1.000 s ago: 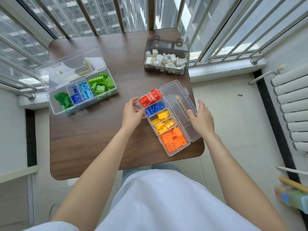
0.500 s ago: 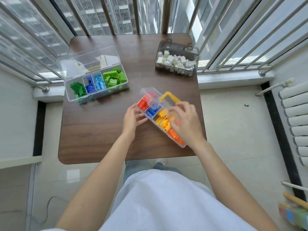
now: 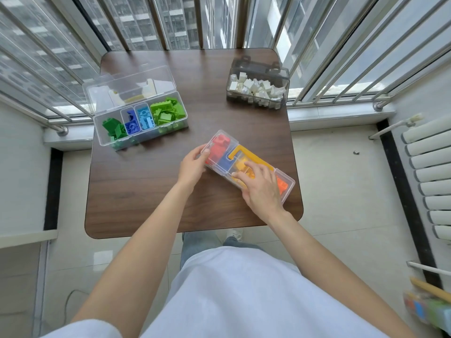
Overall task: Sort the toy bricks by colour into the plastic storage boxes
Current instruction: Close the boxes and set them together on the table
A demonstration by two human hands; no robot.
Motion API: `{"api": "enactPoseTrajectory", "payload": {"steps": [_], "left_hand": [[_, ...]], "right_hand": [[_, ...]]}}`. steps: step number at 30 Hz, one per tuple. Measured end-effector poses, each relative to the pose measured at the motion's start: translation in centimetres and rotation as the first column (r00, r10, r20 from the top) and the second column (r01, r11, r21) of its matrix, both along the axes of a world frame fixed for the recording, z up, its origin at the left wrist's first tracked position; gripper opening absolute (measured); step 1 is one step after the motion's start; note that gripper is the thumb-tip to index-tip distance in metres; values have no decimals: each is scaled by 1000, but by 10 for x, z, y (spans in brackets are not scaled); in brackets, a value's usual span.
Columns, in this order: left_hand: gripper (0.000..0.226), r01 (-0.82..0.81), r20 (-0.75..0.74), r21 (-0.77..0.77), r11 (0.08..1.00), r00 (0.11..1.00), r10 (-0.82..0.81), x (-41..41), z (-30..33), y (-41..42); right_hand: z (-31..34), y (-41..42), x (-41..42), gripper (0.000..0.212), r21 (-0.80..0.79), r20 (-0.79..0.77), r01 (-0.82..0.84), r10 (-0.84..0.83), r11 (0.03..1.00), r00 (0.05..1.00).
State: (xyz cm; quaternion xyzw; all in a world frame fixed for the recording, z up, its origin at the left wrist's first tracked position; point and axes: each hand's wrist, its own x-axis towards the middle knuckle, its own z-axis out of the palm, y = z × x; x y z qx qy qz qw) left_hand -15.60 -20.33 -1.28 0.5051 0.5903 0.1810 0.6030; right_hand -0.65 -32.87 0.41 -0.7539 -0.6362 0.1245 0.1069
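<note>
The right hand's fingers (image 3: 246, 167) lie spread flat on the lid of the clear plastic compartment box of red, blue, yellow and orange bricks (image 3: 249, 164); the left hand's fingers (image 3: 203, 152) curl round its 10 o'clock end. Pressing evenly along the lid should latch it. The box lies near the brown wooden tabletop (image 3: 156, 186)'s 4 o'clock corner, long axis from 10 to 4 o'clock.

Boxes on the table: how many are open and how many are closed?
Open with green and blue bricks: 1, the open box.
Closed under both hands: 1, the warm-colour box, held by the left hand and pressed by the right hand.
Dark with white bricks: 1, the dark box; I cannot tell whether it has a lid on.
Total: 3 boxes.
</note>
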Motion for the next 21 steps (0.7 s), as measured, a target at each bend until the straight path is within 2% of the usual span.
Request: {"api": "enactPoseTrajectory", "payload": {"steps": [2,5,7,11,16,21], "left_hand": [[34,52,-12,-13,999,999,-52,3,4,9],[52,175,-114,-19,984,978,-176,7,-17,34],[47,230,-157,-26,973,960,-231,9,-32,44],[43,176,-150,-32,984,972,-179,14,1,32],[33,97,-110,-40,994,989,-101,18,11,28],[37,70,-41,-65,995,997,-72,22,9,29]], "right_hand": [[1,-2,3,49,17,-10,-14,15,1000,1000],[6,-1,6,49,37,-27,-33,34,999,999],[8,2,10,47,38,-37,-41,43,998,998],[7,1,11,45,47,-57,-42,45,998,997],[12,4,14,41,92,-123,-5,16,996,992],[15,8,20,41,78,-142,-36,47,996,989]]}}
